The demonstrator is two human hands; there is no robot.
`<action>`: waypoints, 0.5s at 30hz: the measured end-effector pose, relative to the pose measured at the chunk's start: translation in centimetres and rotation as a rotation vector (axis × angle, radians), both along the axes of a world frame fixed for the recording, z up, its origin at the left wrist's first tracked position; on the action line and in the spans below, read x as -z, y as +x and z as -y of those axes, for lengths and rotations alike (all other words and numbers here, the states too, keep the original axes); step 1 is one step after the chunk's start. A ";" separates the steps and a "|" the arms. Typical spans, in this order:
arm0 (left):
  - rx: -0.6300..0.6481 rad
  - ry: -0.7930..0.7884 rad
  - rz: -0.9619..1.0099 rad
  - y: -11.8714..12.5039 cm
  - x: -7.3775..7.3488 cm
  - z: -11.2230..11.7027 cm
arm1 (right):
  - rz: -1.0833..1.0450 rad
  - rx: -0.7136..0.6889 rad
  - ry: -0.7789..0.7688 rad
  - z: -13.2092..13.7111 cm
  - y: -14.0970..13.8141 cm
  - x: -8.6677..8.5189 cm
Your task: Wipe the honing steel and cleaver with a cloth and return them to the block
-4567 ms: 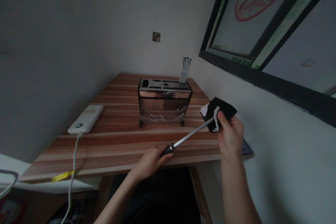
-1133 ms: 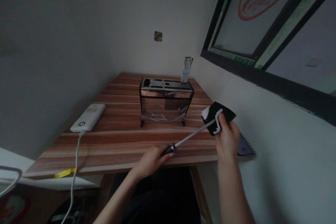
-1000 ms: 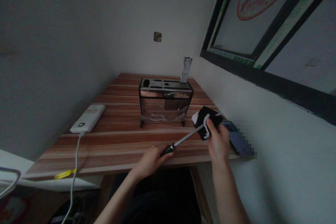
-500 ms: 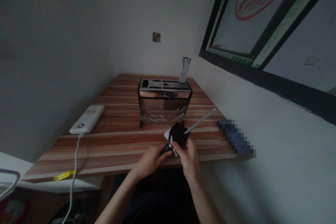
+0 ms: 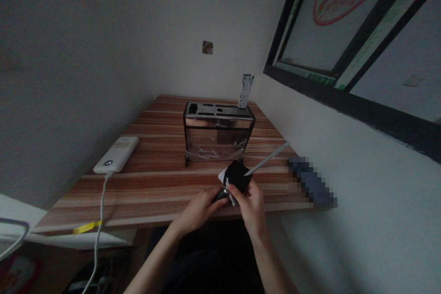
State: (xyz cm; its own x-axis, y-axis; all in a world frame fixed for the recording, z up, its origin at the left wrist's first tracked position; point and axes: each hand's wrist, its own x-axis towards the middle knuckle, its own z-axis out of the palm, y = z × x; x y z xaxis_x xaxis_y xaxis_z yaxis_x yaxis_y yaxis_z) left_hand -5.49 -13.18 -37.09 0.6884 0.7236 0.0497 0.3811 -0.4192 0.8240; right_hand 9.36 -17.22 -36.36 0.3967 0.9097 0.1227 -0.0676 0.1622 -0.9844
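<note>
My two bare hands meet at the near edge of a striped wooden worktop (image 5: 155, 183) in a dim corner. My left hand (image 5: 198, 209) is clenched around the black handle of a thin metal rod (image 5: 267, 160), which slants up and to the right over the wood, its tip free in the air. My right hand (image 5: 253, 202) pinches a black cloth (image 5: 236, 177) with a white edge around the rod, close to the handle. This looks like wiping, with the cloth at the bottom of the shaft. A stroke toward the tip would call for a firm left grip and a light squeeze through the cloth.

Just behind the cloth stands a metal and clear slotted holder (image 5: 219, 135), near the rod's path. A blurred dark object (image 5: 310, 181) lies by the right wall beneath the tip. A white power bank (image 5: 116, 155) with its cable (image 5: 101, 202) sits well apart on the left.
</note>
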 end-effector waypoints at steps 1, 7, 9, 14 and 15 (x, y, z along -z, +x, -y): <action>-0.002 -0.003 -0.002 0.0 0.0 0.0 | 0.004 -0.001 0.006 0.0 0.0 -0.2; -0.022 0.028 -0.034 0.1 0.0 0.1 | 0.021 0.020 0.028 -0.3 0.5 -1.1; -0.023 0.035 -0.045 0.0 0.0 0.1 | 0.022 0.038 0.019 -0.5 1.0 -1.2; -0.023 0.059 -0.085 0.0 -0.3 0.1 | 0.087 0.086 0.074 -0.8 2.5 -1.9; -0.021 0.062 -0.082 0.0 -0.3 0.1 | 0.100 0.097 0.083 -0.9 2.9 -2.1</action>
State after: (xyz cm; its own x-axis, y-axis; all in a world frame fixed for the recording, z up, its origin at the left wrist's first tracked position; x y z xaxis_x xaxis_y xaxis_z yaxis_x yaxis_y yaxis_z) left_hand -5.45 -13.31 -36.84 0.6771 0.7349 0.0389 0.4555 -0.4601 0.7621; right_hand 12.28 -16.34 -34.31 0.4638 0.8532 0.2389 0.0502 0.2439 -0.9685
